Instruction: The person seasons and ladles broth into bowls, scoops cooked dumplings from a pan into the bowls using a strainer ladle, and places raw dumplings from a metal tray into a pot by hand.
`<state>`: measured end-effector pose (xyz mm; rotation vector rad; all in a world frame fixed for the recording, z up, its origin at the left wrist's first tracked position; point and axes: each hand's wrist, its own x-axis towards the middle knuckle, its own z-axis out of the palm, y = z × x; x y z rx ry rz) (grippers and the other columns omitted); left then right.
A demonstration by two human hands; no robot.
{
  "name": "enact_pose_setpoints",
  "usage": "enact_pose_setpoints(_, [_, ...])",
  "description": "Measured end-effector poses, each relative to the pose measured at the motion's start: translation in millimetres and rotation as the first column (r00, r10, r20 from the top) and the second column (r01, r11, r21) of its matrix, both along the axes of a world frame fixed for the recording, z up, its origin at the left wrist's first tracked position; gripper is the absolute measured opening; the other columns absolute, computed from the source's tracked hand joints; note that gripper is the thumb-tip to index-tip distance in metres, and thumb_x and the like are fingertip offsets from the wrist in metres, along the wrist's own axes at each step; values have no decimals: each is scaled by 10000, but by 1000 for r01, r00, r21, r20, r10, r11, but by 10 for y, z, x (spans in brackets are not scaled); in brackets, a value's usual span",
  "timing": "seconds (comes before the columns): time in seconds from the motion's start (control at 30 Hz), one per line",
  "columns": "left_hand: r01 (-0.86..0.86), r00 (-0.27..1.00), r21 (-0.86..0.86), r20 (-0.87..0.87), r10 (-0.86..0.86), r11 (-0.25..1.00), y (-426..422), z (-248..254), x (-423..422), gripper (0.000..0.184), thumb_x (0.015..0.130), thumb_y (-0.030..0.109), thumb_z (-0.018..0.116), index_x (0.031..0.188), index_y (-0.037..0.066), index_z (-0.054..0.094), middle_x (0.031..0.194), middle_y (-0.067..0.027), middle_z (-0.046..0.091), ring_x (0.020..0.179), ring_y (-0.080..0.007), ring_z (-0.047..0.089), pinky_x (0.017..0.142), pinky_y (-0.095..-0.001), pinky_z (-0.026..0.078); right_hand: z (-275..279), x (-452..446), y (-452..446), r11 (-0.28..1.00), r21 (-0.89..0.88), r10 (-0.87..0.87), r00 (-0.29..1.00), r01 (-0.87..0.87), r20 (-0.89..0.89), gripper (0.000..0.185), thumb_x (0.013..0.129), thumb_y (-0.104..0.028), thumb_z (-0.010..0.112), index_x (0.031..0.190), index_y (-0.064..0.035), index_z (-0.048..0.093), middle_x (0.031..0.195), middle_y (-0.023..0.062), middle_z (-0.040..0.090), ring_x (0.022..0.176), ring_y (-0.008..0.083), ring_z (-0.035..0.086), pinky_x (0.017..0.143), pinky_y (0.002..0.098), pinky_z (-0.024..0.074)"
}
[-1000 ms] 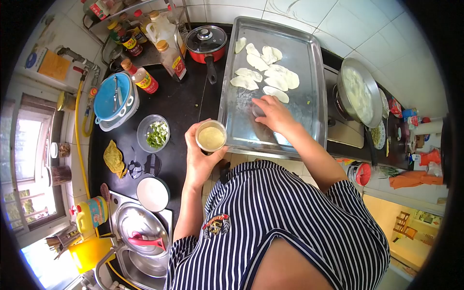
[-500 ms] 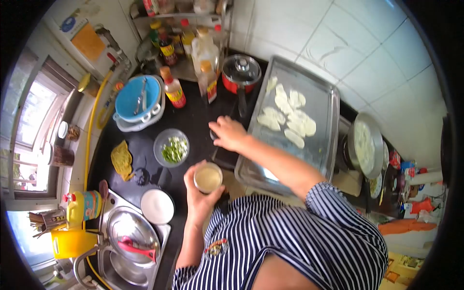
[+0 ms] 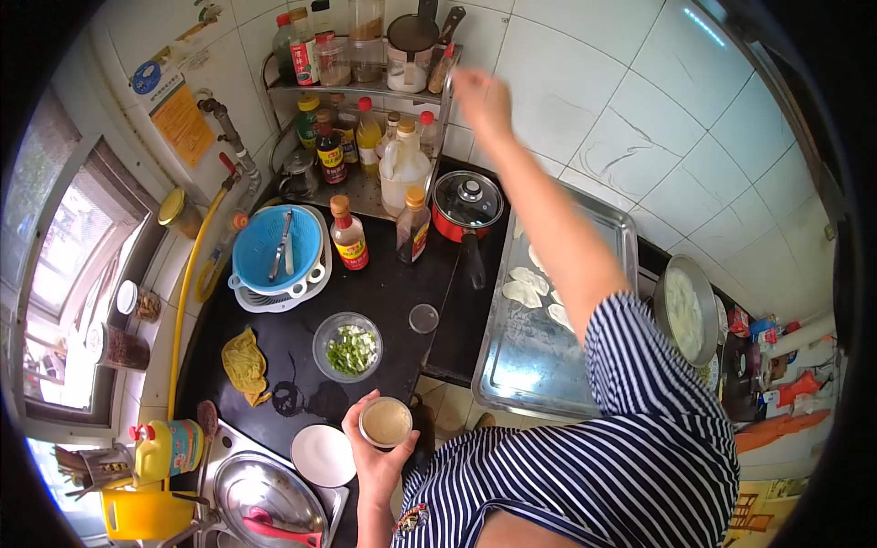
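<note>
My left hand [image 3: 375, 447] is wrapped round a small jar of beige powder [image 3: 385, 421], held with its open top facing up. On the black counter beyond it lies a round clear lid [image 3: 423, 319]. My right hand [image 3: 481, 99] is raised, arm stretched out, at the right end of the upper shelf [image 3: 361, 89]. Motion smears its fingers, so their grip is unclear. Closest to it is a red-capped seasoning bottle [image 3: 442, 69]. A glass bowl of chopped green onion [image 3: 348, 348] sits left of the lid. My right forearm partly hides flat pale dough pieces [image 3: 524, 288] on the metal tray [image 3: 512, 370].
Sauce bottles [image 3: 350, 239] and a red lidded pot [image 3: 467, 205] stand at the back. A blue basket [image 3: 277, 248], a yellow cloth [image 3: 244, 365] and a white bowl [image 3: 322, 456] are left. A pan [image 3: 687, 310] is right, a sink lower left.
My right hand has risen from the counter to the upper shelf, leaving the clear lid in sight. My left hand still holds the jar. The camera view has shifted, showing more shelf.
</note>
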<state>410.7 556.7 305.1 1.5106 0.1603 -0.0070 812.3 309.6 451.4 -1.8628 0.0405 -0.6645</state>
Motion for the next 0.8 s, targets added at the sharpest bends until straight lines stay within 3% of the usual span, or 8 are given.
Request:
enact_pose_setpoints(0.1, [-34, 998, -38, 42, 36, 999, 63, -20, 39, 856, 646, 70, 853, 1313, 80, 316, 1379, -172, 412, 1266, -263, 443, 1066, -391, 379, 450, 847, -242, 947, -275, -130, 982, 164, 139, 247, 906, -287, 607, 852, -59, 685, 574, 8, 569, 515, 129, 526, 510, 283, 412])
enact_pose_setpoints(0.23, [-72, 997, -99, 12, 73, 993, 112, 34, 75, 872, 645, 103, 874, 1316, 88, 317, 1374, -176, 413, 1267, -269, 442, 1072, -396, 369, 704, 1389, -281, 946, -300, -169, 975, 121, -142, 346, 817, -360, 728, 713, -40, 652, 630, 20, 604, 513, 115, 494, 486, 288, 383])
enact_pose_setpoints(0.3, [-65, 998, -89, 18, 67, 994, 148, -1, 91, 873, 647, 110, 877, 1316, 91, 317, 1375, -177, 413, 1268, -270, 441, 1071, -397, 368, 621, 1689, -316, 993, -81, -93, 984, 82, -150, 365, 788, -345, 765, 652, -39, 619, 610, 19, 593, 499, 122, 474, 482, 294, 360])
enact_pose_setpoints(0.57, [-53, 998, -42, 16, 54, 998, 209, -45, 102, 853, 643, 70, 866, 1308, 90, 332, 1375, -181, 420, 1266, -272, 442, 1071, -396, 363, 635, 1454, -193, 991, -122, 35, 986, -56, -166, 227, 922, -207, 605, 913, 17, 643, 654, 22, 565, 521, 81, 435, 462, 228, 332])
enact_pose_setpoints(0.63, [-49, 998, -36, 25, 50, 998, 211, -45, 99, 849, 644, 63, 861, 1308, 90, 334, 1376, -178, 421, 1262, -270, 446, 1068, -393, 366, 795, 1090, -14, 968, -228, 112, 993, -100, 37, 216, 918, -177, 567, 1036, -63, 708, 884, 123, 724, 677, 273, 668, 641, 350, 533])
enact_pose_setpoints(0.67, [-47, 998, -33, 37, 48, 998, 202, -44, 103, 845, 645, 55, 857, 1308, 89, 335, 1377, -175, 422, 1258, -267, 450, 1066, -390, 369, 763, 1149, -83, 969, -227, 108, 993, -98, 36, 216, 918, -177, 567, 1036, -63, 708, 884, 123, 724, 677, 273, 668, 641, 350, 533])
enact_pose_setpoints(0.73, [-40, 999, -40, 11, 41, 998, 185, 6, 120, 838, 648, 48, 851, 1308, 89, 336, 1380, -171, 421, 1255, -262, 454, 1062, -386, 374, 743, 1190, -174, 748, -663, 185, 971, -38, 154, 198, 904, -190, 598, 1018, -65, 702, 841, 142, 712, 705, 220, 668, 638, 343, 523])
enact_pose_setpoints(0.8, [-31, 999, -47, -13, 31, 998, 171, 42, 134, 832, 650, 42, 845, 1307, 88, 337, 1384, -166, 420, 1251, -257, 459, 1058, -381, 379, 801, 1005, -168, 838, -541, 160, 980, -73, 114, 186, 897, -179, 599, 1003, -67, 703, 835, 159, 705, 719, 225, 670, 648, 347, 520])
